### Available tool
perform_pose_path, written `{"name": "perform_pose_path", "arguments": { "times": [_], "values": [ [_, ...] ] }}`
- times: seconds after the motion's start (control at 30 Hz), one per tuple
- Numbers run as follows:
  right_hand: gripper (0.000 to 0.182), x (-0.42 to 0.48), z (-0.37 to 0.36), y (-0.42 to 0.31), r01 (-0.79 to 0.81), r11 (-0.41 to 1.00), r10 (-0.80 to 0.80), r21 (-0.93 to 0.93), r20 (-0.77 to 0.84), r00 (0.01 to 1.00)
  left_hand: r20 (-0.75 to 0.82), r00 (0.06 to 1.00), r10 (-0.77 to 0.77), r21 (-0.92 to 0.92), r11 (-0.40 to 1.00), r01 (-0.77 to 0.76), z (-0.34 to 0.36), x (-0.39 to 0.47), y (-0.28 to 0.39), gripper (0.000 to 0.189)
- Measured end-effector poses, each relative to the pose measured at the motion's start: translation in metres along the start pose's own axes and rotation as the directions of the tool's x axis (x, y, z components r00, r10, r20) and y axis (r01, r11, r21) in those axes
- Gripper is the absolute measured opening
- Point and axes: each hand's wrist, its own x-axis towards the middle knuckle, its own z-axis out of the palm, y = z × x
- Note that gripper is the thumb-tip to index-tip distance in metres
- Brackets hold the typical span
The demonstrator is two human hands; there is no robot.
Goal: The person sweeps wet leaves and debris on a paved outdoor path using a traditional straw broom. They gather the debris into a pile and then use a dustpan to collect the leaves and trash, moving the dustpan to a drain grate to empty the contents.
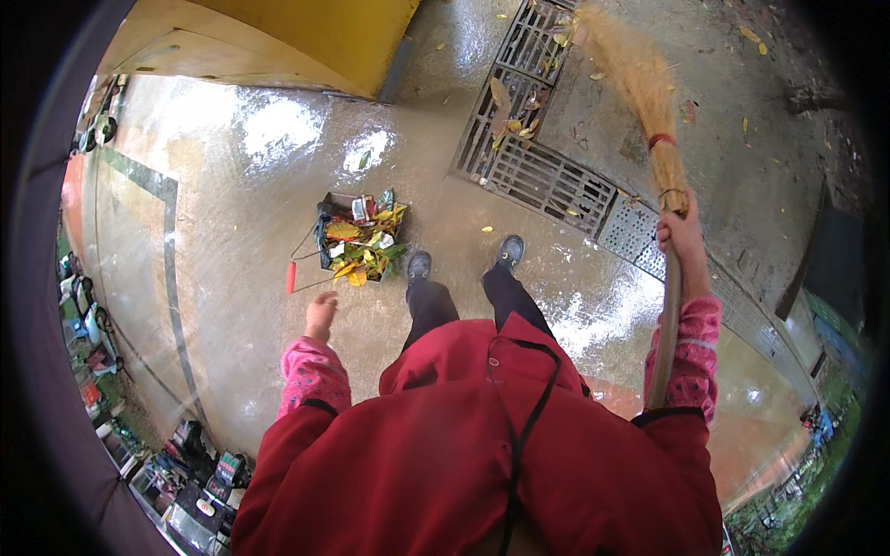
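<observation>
My right hand point(680, 226) grips a straw broom point(643, 83) at the top of its wooden handle, just below the bound bristles. The bristles reach up and forward over the edge of a metal drain grate point(549, 177), where yellow and brown leaves point(513, 131) lie. My left hand point(321, 316) holds nothing and hangs near the red grip point(290, 278) of a bin's wire handle, apart from it. The bin point(324, 258), a dustpan-like container, stands on the wet floor left of my feet. It is heaped with leaves point(361, 240) and scraps of paper.
A yellow structure point(327, 42) stands ahead on the left. Parked motorbikes point(208, 479) line the lower left edge. The wet paved floor point(236, 292) reflects light. A perforated metal plate point(633, 233) continues the drain cover, and scattered leaves dot the concrete point(730, 139) on the right.
</observation>
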Motion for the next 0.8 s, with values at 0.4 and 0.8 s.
{"name": "perform_pose_path", "arguments": {
  "times": [0.4,0.8],
  "values": [
    [0.080,-0.088,0.041,0.018,-0.192,0.921,0.296,-0.338,0.290,0.910,0.290,0.950,0.114,-0.097,0.991,-0.089,0.091,-0.027,0.114,0.027],
    [0.080,0.122,0.056,-0.077,0.099,0.915,-0.064,-0.392,0.101,0.993,0.405,0.900,0.162,-0.279,0.959,-0.047,0.087,0.010,0.196,0.029]
  ]
}}
